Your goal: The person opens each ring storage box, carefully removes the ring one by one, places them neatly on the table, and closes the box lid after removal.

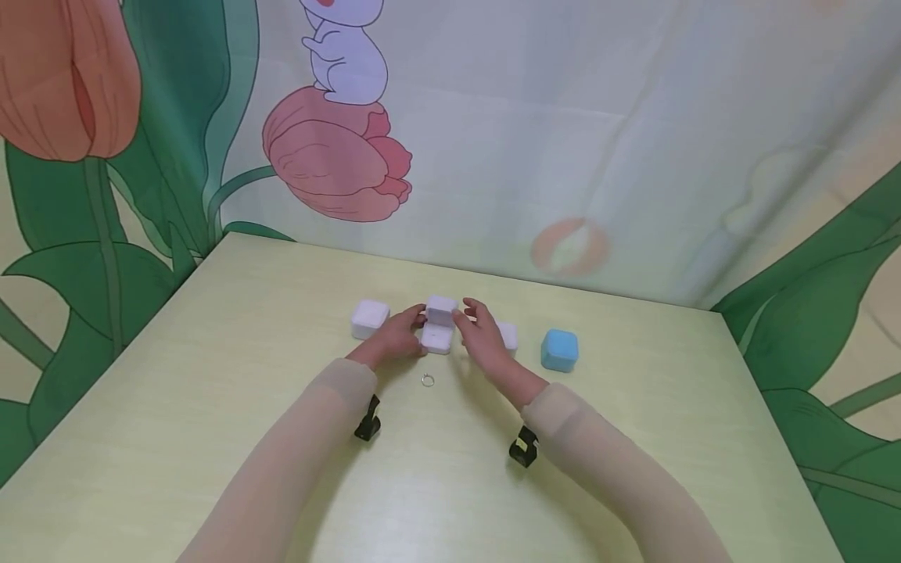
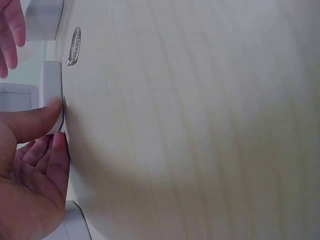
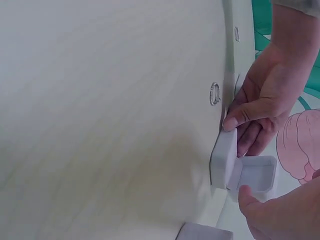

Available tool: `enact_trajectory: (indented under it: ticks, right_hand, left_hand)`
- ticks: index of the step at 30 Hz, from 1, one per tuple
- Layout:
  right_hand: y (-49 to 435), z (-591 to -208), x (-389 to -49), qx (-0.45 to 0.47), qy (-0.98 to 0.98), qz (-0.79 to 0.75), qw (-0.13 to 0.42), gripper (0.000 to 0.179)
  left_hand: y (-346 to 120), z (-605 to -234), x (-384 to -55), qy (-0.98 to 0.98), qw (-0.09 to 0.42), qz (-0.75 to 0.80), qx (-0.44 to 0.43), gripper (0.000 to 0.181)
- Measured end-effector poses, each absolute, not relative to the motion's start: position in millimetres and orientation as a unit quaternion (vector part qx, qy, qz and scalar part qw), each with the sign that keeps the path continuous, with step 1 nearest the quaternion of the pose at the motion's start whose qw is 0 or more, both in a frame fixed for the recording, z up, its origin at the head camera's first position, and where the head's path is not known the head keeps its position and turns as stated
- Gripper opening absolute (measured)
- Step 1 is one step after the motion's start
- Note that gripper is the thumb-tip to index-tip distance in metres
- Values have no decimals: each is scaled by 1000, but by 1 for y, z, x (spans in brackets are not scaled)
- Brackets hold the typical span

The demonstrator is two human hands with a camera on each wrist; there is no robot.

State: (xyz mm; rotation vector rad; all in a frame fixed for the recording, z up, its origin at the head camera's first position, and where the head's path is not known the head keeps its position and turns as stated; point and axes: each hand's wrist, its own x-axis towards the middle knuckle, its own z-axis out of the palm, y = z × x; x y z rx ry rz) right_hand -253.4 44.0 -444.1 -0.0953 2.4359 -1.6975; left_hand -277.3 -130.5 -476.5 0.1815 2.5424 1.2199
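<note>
"Worktop [image 1: 246, 328], reading from the left: a closed white box [image 1: 369, 320], and the right wrist view picks out a far ring [image 3: 237, 34] beyond the left hand [image 1: 396, 338]! What's that hand got?"

"It's holding the left end of the open white box [image 1: 437, 341], thumb at the front of the base! And just in front of that box, lying on the worktop, there's the near ring [image 1: 428, 381]!"

"The box itself?"

"Between the two hands, base down, lid standing up at the back!"

"And over to the right hand [image 1: 486, 336]?"

"Fingers apart and relaxed, right beside the raised lid! Whether a fingertip touches it, I can't tell."

"Further along?"

"Another white box, the half-hidden one [image 1: 507, 338], peeking out behind that hand, and then, at the right end of the row, the blue box [image 1: 559, 350]!"
</note>
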Motion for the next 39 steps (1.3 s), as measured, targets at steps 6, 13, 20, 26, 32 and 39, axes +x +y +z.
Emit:
enact_trajectory:
  ticks: [6, 13, 20, 26, 32, 39]
  right_hand:
    - [41, -443, -261, -15, 816, -570, 94, 57]
    - [37, -449, -274, 19, 790, -597, 139, 58]
    - [35, -456, -282, 41, 759, -619, 197, 62]
    - [35, -461, -287, 55, 744, -635, 203, 60]
    - [36, -470, -292, 48, 749, -634, 186, 57]
    - [33, -476, -292, 0, 775, -603, 186, 55]
  left_hand:
    - [-130, -475, -276, 888, 158, 427, 64, 87]
    - [-129, -475, -275, 888, 156, 427, 65, 87]
    - [-128, -475, -275, 888, 159, 427, 62, 87]
    - [-128, -475, -276, 891, 155, 423, 63, 87]
    - [-129, -476, -278, 895, 155, 414, 65, 87]
    - [-132, -477, -279, 898, 154, 408, 63, 87]
